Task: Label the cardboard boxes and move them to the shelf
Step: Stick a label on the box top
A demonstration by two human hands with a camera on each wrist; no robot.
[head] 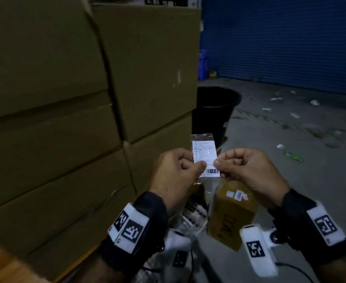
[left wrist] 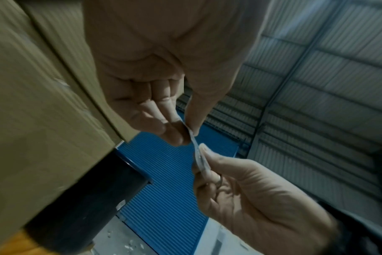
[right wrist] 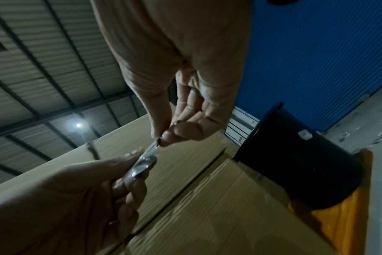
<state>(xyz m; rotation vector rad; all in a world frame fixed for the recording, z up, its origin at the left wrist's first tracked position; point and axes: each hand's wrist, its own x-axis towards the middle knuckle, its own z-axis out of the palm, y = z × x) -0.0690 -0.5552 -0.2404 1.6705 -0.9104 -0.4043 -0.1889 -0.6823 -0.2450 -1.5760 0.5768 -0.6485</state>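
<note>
A white printed label (head: pixel 205 155) with a barcode, on a clear backing, stands upright between my hands at chest height. My left hand (head: pixel 199 166) pinches its lower left edge and my right hand (head: pixel 218 164) pinches its lower right edge. The left wrist view shows the label (left wrist: pixel 196 151) edge-on, with the left hand (left wrist: pixel 186 132) and right hand (left wrist: pixel 204 156) pinching it. The right wrist view shows the right hand (right wrist: pixel 161 138) pinching the label (right wrist: pixel 147 154), which the left hand (right wrist: pixel 140 157) also holds. Large stacked cardboard boxes (head: pixel 151 68) rise to my left.
A small yellowish box (head: pixel 231 215) with handwriting and a sheet of more labels (head: pixel 192 216) lie below my hands. A black bin (head: pixel 215 107) stands by the stack's right corner. A blue roller shutter (head: pixel 280 37) closes the back. Paper scraps litter the grey floor (head: pixel 290 139).
</note>
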